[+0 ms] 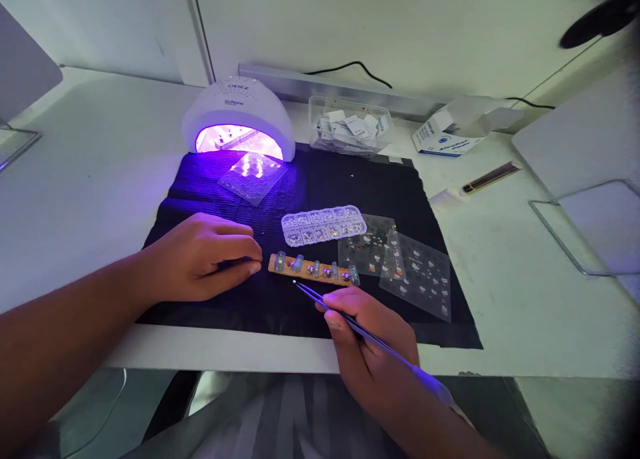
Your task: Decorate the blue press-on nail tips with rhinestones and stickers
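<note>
Pinched in my right hand (373, 349) is a pair of slim metal tweezers (345, 317). A tiny pale bit shows at their tip, too small to name, and the tip is just in front of a narrow wooden strip (333, 277). Several decorated nail tips (298, 263) with shiny stones stand along the strip. Off its left end, a small gap away, my left hand (213, 259) rests on the black mat with curled fingers; I see nothing in them. Behind the strip lies a clear compartment box (324, 225) of small rhinestones.
A lit nail lamp (239, 109) stands at the back left, a clear sheet (253, 177) before its mouth. Sticker sheets (417, 275) overlap on the black mat (320, 179). Behind are a plastic tub (350, 129) of white packets, an opened carton (447, 135) and a slim dark pack (493, 177).
</note>
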Demonstrator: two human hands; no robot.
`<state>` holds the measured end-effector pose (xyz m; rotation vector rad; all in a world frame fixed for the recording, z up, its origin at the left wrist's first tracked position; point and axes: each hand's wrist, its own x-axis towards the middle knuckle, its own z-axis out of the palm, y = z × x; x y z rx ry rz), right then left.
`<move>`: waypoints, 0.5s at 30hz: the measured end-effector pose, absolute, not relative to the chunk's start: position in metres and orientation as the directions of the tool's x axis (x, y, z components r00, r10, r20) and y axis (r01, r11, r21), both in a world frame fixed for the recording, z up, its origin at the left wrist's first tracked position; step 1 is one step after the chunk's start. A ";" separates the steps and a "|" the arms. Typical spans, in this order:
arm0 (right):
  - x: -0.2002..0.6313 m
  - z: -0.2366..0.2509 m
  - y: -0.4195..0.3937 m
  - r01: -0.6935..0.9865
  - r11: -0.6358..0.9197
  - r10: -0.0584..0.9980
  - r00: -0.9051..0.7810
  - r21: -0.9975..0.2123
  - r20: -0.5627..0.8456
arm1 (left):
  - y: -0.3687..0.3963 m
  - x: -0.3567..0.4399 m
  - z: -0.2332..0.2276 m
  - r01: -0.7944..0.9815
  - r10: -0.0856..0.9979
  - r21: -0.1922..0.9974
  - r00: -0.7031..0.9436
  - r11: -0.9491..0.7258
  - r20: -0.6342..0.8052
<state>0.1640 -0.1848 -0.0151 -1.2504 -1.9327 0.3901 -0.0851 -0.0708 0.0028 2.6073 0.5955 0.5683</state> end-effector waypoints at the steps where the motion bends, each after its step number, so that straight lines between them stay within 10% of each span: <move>1: 0.164 -0.015 -0.185 0.629 0.471 0.869 -0.211 -0.618 0.447 | -0.071 -0.085 0.003 0.318 0.481 0.463 0.826 -0.828 0.293; 15: 0.163 -0.017 -0.184 0.589 0.487 0.864 -0.219 -0.645 0.453 | -0.070 -0.086 0.002 0.313 0.476 0.458 0.827 -0.832 0.300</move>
